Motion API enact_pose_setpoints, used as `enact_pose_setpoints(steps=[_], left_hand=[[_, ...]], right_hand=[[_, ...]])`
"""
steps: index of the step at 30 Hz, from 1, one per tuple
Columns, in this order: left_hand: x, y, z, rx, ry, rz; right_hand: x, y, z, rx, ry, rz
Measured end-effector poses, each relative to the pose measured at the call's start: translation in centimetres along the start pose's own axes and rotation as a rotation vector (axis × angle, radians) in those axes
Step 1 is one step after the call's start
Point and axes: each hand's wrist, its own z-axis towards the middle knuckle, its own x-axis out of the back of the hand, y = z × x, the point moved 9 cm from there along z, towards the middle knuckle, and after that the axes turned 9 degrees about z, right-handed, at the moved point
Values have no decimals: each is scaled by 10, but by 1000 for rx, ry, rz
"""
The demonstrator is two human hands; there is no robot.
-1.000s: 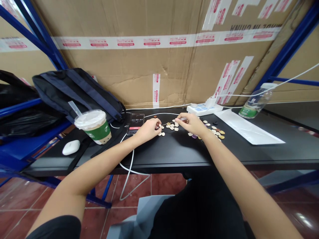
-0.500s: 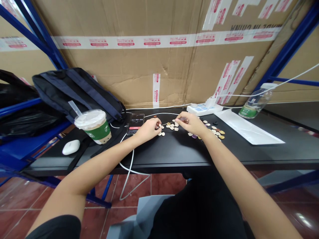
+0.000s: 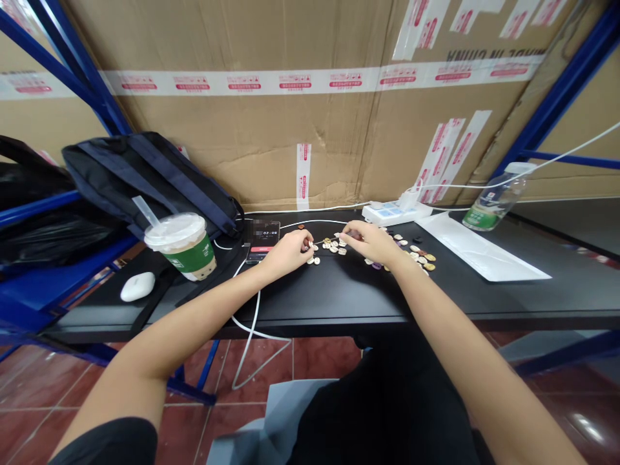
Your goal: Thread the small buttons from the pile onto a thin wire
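My left hand [image 3: 295, 250] is closed in a pinch, with a small cream button at its fingertips. A thin string [image 3: 325, 241] runs from there to my right hand [image 3: 364, 240], whose thumb and finger pinch its other end beside a pale button. Below and between the hands lie several cream buttons [image 3: 334, 248] on the black table. Two more cream buttons [image 3: 314, 261] sit just under my left hand. Right of my right hand spreads a loose group of white, yellow, brown and purple buttons [image 3: 421, 259], partly hidden by that hand.
A phone [image 3: 264, 239], a drink cup [image 3: 183, 242], a white earbud case [image 3: 138, 287] and a backpack [image 3: 155, 174] occupy the left side. Behind the right hand stands a power strip [image 3: 394, 212]. Farther right are a white packet [image 3: 477, 248] and a plastic bottle [image 3: 498, 197]. White cables cross the table.
My right hand has shifted very slightly, its fingers still pinched at the string. My left hand holds the same place, and the buttons lie as before.
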Motion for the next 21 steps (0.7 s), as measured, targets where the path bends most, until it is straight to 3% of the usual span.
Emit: enact_pose_setpoints(steps=[6, 14, 21], left_hand=[[0, 1, 0, 9, -7, 4], [2, 1, 0, 2, -4, 12], [1, 1, 0, 2, -5, 5]], right_hand=[[-1, 0, 1, 8, 6, -29], [3, -8, 1, 151, 51, 88], [4, -8, 1, 98, 51, -1]])
